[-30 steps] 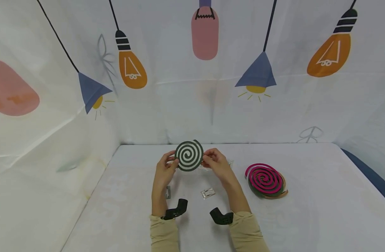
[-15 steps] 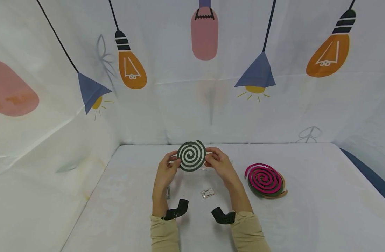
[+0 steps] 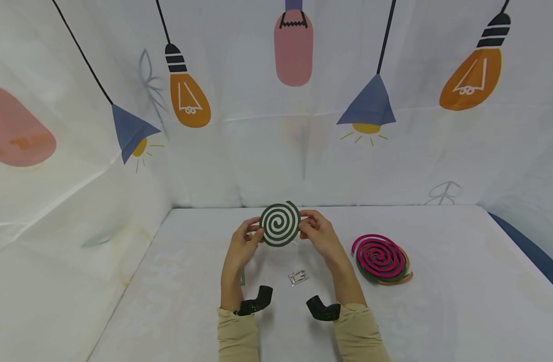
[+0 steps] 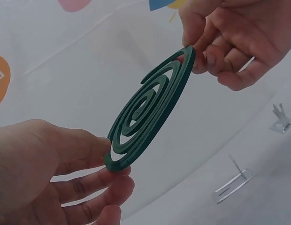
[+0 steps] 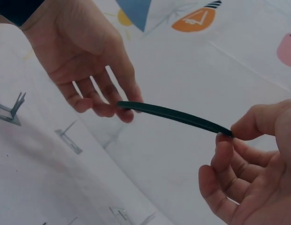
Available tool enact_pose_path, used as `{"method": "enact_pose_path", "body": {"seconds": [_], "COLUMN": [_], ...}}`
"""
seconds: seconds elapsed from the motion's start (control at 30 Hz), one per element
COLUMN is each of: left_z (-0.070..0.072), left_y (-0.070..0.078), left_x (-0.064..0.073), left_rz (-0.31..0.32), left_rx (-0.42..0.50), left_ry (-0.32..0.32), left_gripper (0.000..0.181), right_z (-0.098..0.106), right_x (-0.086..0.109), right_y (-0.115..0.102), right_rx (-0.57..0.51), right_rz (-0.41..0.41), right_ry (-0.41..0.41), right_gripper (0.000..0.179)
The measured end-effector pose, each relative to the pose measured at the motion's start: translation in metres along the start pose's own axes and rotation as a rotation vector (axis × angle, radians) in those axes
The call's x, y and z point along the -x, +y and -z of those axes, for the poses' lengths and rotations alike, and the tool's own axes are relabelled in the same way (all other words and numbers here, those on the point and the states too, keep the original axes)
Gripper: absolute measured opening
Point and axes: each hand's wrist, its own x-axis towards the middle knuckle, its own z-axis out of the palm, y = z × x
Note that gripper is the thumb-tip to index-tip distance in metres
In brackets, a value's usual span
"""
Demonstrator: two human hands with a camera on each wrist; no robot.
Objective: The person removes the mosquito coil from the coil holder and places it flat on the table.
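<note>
A dark green mosquito coil [image 3: 279, 224] is held up above the table between both hands, its spiral facing the head camera. My left hand [image 3: 244, 244] pinches its left edge between thumb and fingers. On the opposite edge, my right hand [image 3: 320, 236] pinches it the same way. In the left wrist view the coil [image 4: 145, 110] appears tilted, with clear gaps between its rings. Seen nearly edge-on from the right wrist, the coil [image 5: 176, 116] looks thin and slightly bowed.
A pile of coils, pink [image 3: 379, 256] on top with green and tan below, lies to the right on the white table. A small metal stand [image 3: 298, 277] lies between the forearms. More metal stands [image 5: 69, 138] show in the right wrist view. A printed curtain [image 3: 258, 151] hangs behind.
Both hands have shifted a little to the right, carrying the green mosquito coil with them. The coil pile and the metal stand between the forearms have stayed put.
</note>
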Motion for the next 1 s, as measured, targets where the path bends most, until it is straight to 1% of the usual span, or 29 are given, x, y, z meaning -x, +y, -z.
{"method": "enact_pose_path", "body": {"seconds": [0.27, 0.47, 0.6, 0.73, 0.87, 0.93, 1.0], "left_z": [-0.002, -0.004, -0.005, -0.006, -0.007, -0.007, -0.006], "left_y": [0.002, 0.001, 0.001, 0.004, 0.006, 0.009, 0.017], "left_x": [0.001, -0.001, -0.002, -0.001, 0.000, 0.001, 0.005], "left_rz": [-0.042, -0.079, -0.098, -0.091, -0.070, -0.057, -0.048], "left_rx": [-0.016, -0.014, 0.018, 0.055, 0.063, 0.070, 0.070], "left_ry": [-0.018, -0.003, -0.009, -0.027, -0.029, -0.035, -0.044], "left_gripper": [0.039, 0.035, 0.036, 0.036, 0.032, 0.032, 0.034], "right_z": [0.004, 0.010, 0.014, 0.017, 0.020, 0.021, 0.022], "right_x": [0.001, 0.001, 0.000, 0.001, 0.003, 0.003, 0.002], "right_y": [-0.001, -0.003, -0.003, -0.003, -0.004, -0.004, -0.003], "right_rx": [0.000, 0.008, 0.013, 0.016, 0.011, 0.008, 0.006], "right_rz": [0.012, 0.028, 0.034, 0.028, 0.014, 0.012, 0.014], "right_ry": [0.005, 0.007, 0.006, 0.011, 0.013, 0.015, 0.017], "right_gripper": [0.031, 0.034, 0.034, 0.035, 0.035, 0.034, 0.034]}}
